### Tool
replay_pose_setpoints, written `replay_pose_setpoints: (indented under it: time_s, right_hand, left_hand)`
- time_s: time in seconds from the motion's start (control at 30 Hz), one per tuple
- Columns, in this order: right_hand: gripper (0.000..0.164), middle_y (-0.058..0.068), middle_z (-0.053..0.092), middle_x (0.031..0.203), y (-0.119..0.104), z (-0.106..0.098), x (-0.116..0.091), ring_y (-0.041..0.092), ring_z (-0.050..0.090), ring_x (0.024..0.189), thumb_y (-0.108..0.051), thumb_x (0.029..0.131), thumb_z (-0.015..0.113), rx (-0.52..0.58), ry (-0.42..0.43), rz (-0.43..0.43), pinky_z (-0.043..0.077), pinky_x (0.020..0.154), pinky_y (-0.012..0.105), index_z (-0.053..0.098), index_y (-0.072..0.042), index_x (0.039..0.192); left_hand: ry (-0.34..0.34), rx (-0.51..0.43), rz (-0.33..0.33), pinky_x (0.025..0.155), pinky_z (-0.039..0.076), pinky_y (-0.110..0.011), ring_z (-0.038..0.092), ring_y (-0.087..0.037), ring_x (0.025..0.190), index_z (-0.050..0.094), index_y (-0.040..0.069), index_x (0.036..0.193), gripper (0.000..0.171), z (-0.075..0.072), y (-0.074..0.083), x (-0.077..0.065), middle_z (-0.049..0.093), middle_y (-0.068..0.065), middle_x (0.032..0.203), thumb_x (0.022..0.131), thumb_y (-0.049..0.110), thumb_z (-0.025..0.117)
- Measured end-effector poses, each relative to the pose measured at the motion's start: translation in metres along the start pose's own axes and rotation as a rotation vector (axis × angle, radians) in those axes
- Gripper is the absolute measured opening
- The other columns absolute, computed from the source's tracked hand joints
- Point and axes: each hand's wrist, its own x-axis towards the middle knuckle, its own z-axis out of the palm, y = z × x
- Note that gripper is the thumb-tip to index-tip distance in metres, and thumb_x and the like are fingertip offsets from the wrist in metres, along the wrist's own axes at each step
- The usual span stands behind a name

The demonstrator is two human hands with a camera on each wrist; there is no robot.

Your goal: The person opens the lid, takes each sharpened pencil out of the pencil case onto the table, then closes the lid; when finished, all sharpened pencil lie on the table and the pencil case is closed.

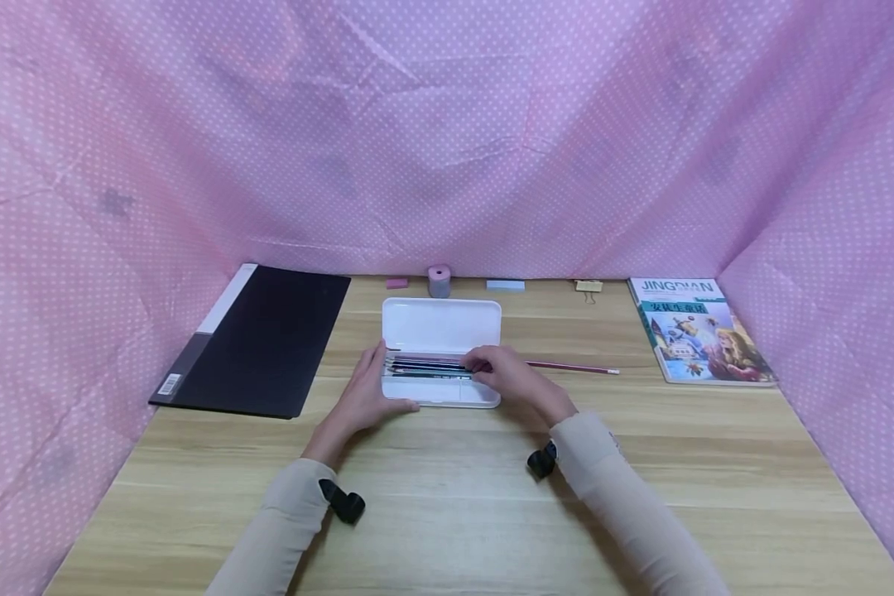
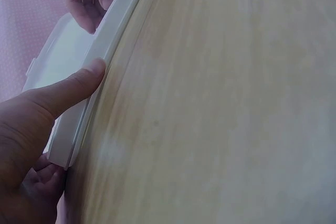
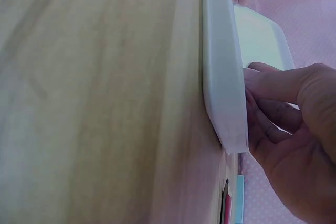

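Note:
In the head view a white pencil case (image 1: pixel 441 324) lies with its lid raised at the back. Several dark pencils (image 1: pixel 425 367) lie side by side in its tray. At the case's left end my left hand (image 1: pixel 365 393) grips it, thumb (image 2: pixel 79 85) along the front wall and the other fingers round the end. My right hand (image 1: pixel 501 370) reaches over the right end, its curled fingers pinching at the pencils' ends. In the right wrist view the case wall hides those fingertips. A red pencil (image 1: pixel 577 367) lies on the table, right of the case.
A black folder (image 1: pixel 268 343) lies at the left, an illustrated book (image 1: pixel 704 331) at the right. Along the back stand a pink eraser (image 1: pixel 397 283), a pink-and-grey cylinder (image 1: pixel 439 281), a pale block (image 1: pixel 505 285) and a yellowish binder clip (image 1: pixel 588 285). Pink dotted cloth (image 1: pixel 447 165) encloses the table.

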Motion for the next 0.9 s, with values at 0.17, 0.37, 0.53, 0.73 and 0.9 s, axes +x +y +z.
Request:
replay_pose_setpoints:
  time_s: [0.17,0.37,0.53,0.73,0.9]
  right_hand:
    - [0.026,-0.004,0.062,0.102,0.002,0.000,0.001,0.009,0.054,0.092,-0.003,0.088,0.059,0.012,-0.014,-0.014,0.047,0.085,0.028,0.065,-0.016,0.110]
    - [0.020,-0.002,0.063,0.093,0.005,0.003,0.004,0.010,0.054,0.085,-0.002,0.087,0.060,-0.007,0.023,-0.104,0.047,0.077,0.026,0.068,-0.013,0.102]
    - [0.017,-0.004,0.063,0.094,0.003,-0.002,-0.001,0.010,0.055,0.085,-0.005,0.088,0.060,0.016,0.081,-0.122,0.048,0.076,0.026,0.070,-0.014,0.100]
    - [0.018,-0.002,0.064,0.096,0.006,-0.024,-0.018,0.012,0.055,0.084,-0.006,0.087,0.061,0.033,0.147,-0.097,0.048,0.072,0.027,0.071,-0.014,0.099]
    - [0.017,0.001,0.065,0.095,0.022,-0.047,-0.039,0.013,0.055,0.082,-0.004,0.085,0.063,0.029,0.199,-0.092,0.048,0.071,0.028,0.071,-0.012,0.098]
  left_hand:
    - [-0.003,-0.002,-0.001,0.106,0.027,-0.045,0.027,-0.027,0.130,0.002,0.018,0.149,0.129,0.001,-0.001,0.001,0.022,-0.011,0.144,0.055,0.061,0.078]
    - [-0.001,-0.004,-0.001,0.107,0.027,-0.044,0.027,-0.026,0.130,0.001,0.020,0.149,0.131,0.001,-0.002,0.000,0.022,-0.010,0.145,0.052,0.067,0.076]
    - [-0.001,-0.009,-0.002,0.107,0.026,-0.044,0.026,-0.026,0.131,0.001,0.019,0.149,0.131,0.002,-0.001,0.000,0.021,-0.010,0.145,0.053,0.063,0.078]
    - [0.001,0.005,-0.006,0.107,0.026,-0.044,0.026,-0.027,0.131,0.001,0.017,0.149,0.131,0.001,-0.001,0.000,0.021,-0.011,0.146,0.054,0.062,0.078]
    - [-0.007,0.003,-0.012,0.107,0.025,-0.044,0.024,-0.027,0.133,-0.002,0.018,0.149,0.131,0.000,-0.001,0.000,0.019,-0.011,0.147,0.054,0.064,0.077]
